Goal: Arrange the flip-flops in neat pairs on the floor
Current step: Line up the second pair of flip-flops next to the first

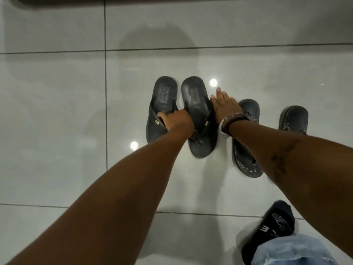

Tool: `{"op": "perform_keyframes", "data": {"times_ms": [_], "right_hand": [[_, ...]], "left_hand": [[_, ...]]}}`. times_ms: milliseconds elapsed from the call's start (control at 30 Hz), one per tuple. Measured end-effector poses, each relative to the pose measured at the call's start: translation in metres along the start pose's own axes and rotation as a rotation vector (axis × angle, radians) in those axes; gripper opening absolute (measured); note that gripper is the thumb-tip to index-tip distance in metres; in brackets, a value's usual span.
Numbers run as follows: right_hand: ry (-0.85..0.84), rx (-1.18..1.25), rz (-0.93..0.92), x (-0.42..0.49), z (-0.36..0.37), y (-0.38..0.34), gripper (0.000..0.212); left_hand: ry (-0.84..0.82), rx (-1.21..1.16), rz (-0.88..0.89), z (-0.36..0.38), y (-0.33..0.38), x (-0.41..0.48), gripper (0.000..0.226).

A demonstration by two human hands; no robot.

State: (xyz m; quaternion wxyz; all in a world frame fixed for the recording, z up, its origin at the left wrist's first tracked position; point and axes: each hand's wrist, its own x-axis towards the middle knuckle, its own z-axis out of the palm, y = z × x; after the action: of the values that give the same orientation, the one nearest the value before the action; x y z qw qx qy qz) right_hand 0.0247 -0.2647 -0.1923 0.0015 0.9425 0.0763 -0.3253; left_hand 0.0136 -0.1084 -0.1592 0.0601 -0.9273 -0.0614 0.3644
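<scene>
Glossy pale floor tiles [57, 111], crossed by dark grout lines, lie bare to the left and far side of four dark flip-flops, leaving wide room there; a dark brown edge [57, 0] runs along the far top of the frame. Reaching in from the near left, the left hand [174, 120] curls its fingers around the strap of the leftmost flip-flop [162, 98], which lies just beside its match, the second flip-flop [196, 104], heels pointing far. Both insoles carry a stamped rectangular label, too blurred to read. The right hand [225, 107], fingers spread and flat, presses against the right edge of the second flip-flop and holds nothing; bracelets [232, 121] ring its wrist. The right forearm crosses over a patterned flip-flop [248, 111], lying apart from the fourth flip-flop [294, 119] at far right, part hidden by the arm. Near right, a black sock [275, 224] bearing white lettering, only an "E" legible, shows above a light denim trouser leg [290, 251].
</scene>
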Motion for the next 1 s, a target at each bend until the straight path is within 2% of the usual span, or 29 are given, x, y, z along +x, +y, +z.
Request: {"op": "perform_keyframes", "data": {"times_ms": [167,300,433,633,800,1000], "right_hand": [[0.001,0.004,-0.001,-0.005,-0.006,-0.001,0.066],[-0.007,-0.021,0.015,-0.005,-0.007,-0.006,0.081],[-0.026,0.01,0.061,-0.002,-0.005,-0.013,0.075],[-0.046,0.017,0.155,0.0,-0.001,-0.023,0.076],[-0.063,-0.03,0.199,0.002,-0.003,-0.028,0.082],[-0.072,-0.051,0.197,0.0,-0.006,-0.031,0.079]], "left_hand": [[0.079,-0.093,0.014,-0.002,-0.01,0.003,0.004],[0.09,-0.179,-0.039,-0.017,-0.051,0.008,0.004],[0.149,-0.24,-0.114,-0.045,-0.125,0.024,0.006],[0.194,-0.225,-0.177,-0.083,-0.229,0.068,0.011],[0.202,-0.26,-0.154,-0.085,-0.263,0.099,0.008],[0.211,-0.294,-0.151,-0.075,-0.272,0.113,0.018]]}}
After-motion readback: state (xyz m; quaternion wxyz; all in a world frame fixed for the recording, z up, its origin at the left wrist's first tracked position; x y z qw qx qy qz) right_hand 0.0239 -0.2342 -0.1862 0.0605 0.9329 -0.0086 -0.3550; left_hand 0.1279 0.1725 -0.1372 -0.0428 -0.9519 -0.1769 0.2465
